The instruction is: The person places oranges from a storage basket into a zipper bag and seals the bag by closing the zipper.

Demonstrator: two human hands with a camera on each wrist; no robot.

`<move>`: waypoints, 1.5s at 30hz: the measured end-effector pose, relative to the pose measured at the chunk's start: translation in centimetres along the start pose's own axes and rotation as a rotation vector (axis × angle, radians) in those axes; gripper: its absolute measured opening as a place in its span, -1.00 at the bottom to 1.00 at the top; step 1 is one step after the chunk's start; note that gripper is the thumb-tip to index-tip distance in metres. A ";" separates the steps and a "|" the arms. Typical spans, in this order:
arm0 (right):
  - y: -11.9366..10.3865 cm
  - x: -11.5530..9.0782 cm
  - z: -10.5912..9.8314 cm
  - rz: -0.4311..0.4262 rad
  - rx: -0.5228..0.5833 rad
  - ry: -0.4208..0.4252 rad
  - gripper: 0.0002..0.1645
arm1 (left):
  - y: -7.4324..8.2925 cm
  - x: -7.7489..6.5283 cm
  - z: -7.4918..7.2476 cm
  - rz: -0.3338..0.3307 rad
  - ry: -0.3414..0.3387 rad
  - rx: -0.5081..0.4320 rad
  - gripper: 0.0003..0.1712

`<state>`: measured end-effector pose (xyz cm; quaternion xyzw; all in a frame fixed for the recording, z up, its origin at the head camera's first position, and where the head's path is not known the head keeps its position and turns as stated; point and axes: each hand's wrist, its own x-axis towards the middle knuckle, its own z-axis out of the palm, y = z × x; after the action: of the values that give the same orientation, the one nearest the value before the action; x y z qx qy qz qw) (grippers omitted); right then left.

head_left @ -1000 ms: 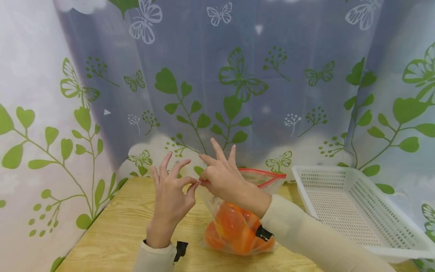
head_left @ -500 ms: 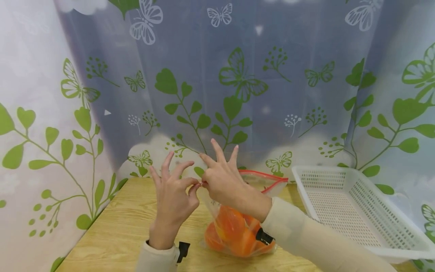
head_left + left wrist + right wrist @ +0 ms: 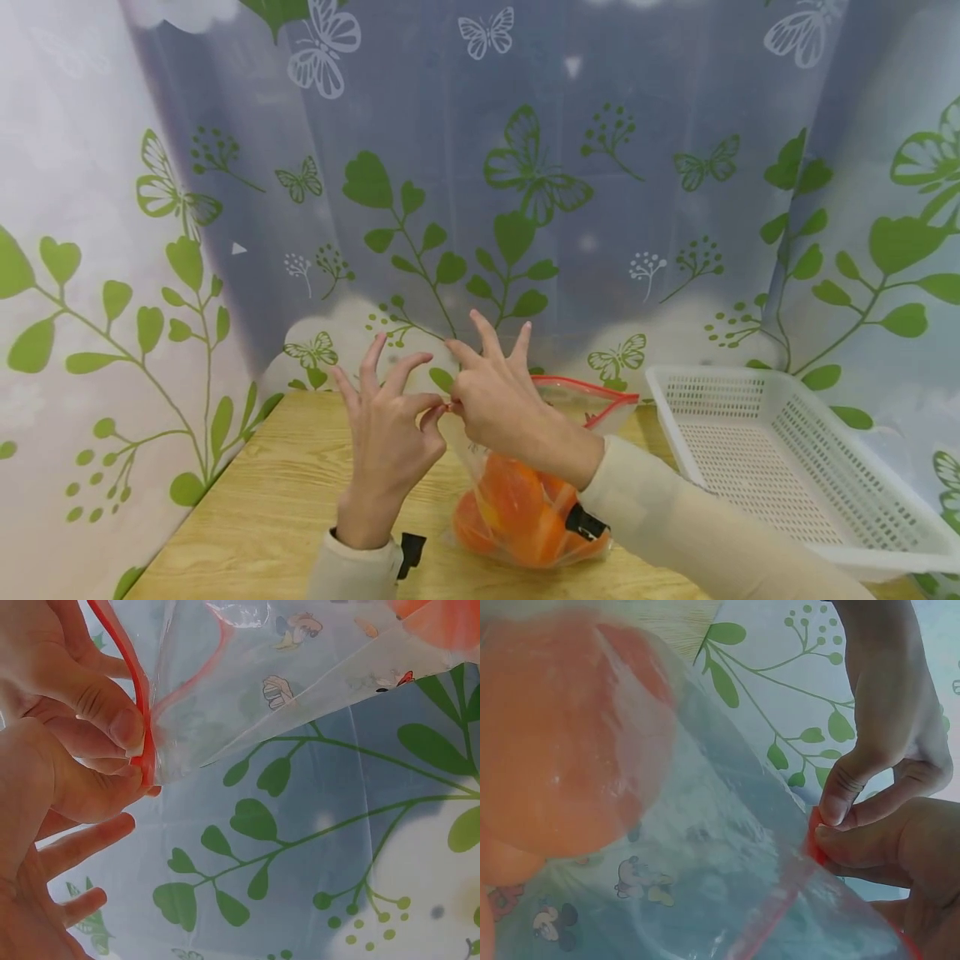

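A clear zip bag point(image 3: 615, 417) stands on the table, several round orange fruits point(image 3: 513, 492) in its bottom. Its mouth has a red zip strip point(image 3: 581, 382), which gapes on the right side. At the bag's left top corner my left hand point(image 3: 390, 442) pinches the strip's end between thumb and index finger, the other fingers spread. Right beside it, my right hand point(image 3: 502, 404) pinches the same strip, its other fingers raised. The left wrist view shows both thumbs on the red strip point(image 3: 142, 712). Cartoon prints show on the bag point(image 3: 727, 817) in the right wrist view.
To the right stands a white perforated plastic basket point(image 3: 885, 483). The wooden table point(image 3: 247, 483) ends at a curtain point(image 3: 637, 83) with leaves and butterflies, which closes in the back and sides. A black clip point(image 3: 411, 554) sits at my left wrist.
Both hands have shifted slightly to the right, still pinching the bag's corner. The red mouth edge has moved a little to the right too, while the fruits stay at the bottom.
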<state>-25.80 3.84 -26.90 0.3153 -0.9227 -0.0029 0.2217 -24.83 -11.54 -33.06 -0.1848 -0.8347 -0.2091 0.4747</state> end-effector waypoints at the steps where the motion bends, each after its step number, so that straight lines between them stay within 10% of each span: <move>1: 0.0 0.0 0.0 0.000 0.000 0.001 -0.92 | 0.0 0.0 0.0 -0.002 -0.002 -0.004 -0.75; 45: 1.9 -0.9 -0.6 0.051 0.038 -0.068 -0.80 | -1.2 0.1 -0.2 -0.093 -0.051 -0.073 -0.74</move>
<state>-26.01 5.93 -26.41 0.2954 -0.9374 0.0094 0.1840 -25.33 -12.65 -33.06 -0.1683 -0.8460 -0.2565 0.4361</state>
